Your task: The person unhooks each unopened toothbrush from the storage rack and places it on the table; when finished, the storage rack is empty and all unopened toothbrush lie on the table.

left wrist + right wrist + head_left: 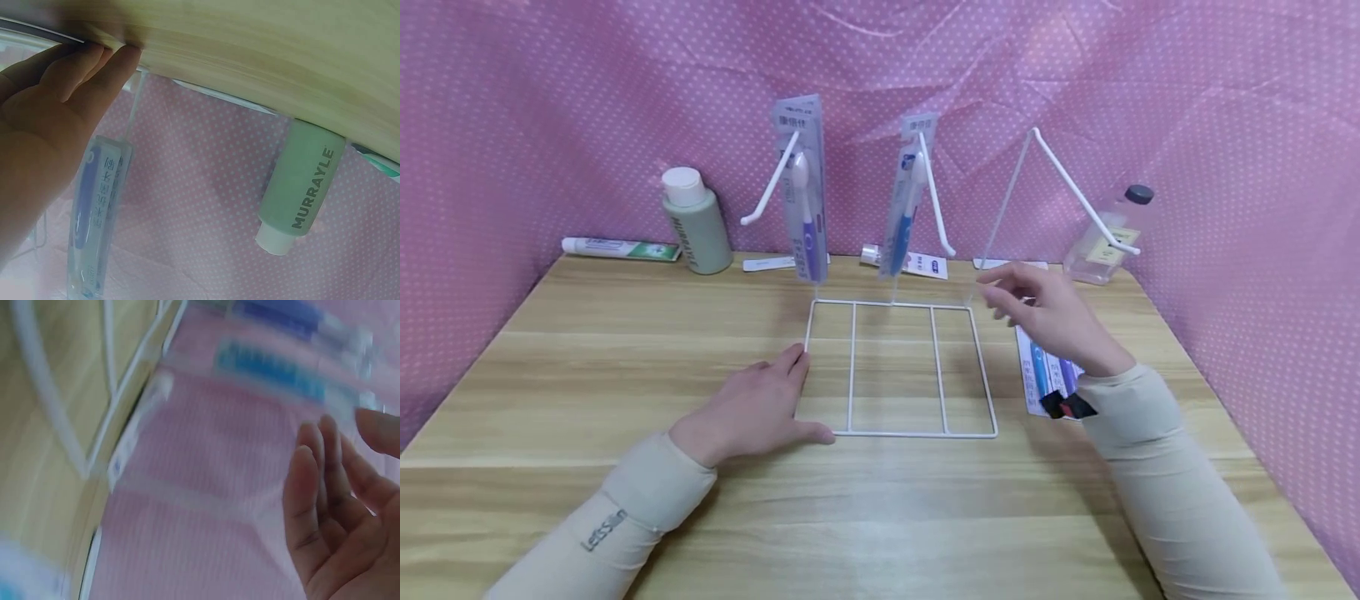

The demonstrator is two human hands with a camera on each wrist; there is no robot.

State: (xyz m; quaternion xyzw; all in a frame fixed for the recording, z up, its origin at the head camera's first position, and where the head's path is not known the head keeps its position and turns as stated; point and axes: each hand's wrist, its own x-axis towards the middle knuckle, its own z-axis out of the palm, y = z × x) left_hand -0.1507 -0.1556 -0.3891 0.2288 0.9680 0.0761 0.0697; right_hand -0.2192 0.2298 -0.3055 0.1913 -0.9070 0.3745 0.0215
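A white wire display rack stands on the table with three upright hooks. My left hand rests at the left side of its base, fingers fairly straight along the side wire and thumb at the front corner. My right hand is raised beside the right upright, fingers loosely bent with nothing between them. A packaged purple toothbrush hangs on the left hook. On the middle hook hangs a packaged blue toothbrush. The right hook carries nothing. More packaged toothbrushes lie under my right forearm, partly hidden.
Along the back edge are a toothpaste tube, a green bottle with a white cap, another toothpaste tube and a clear bottle with a black cap. A pink dotted cloth hangs behind and at both sides.
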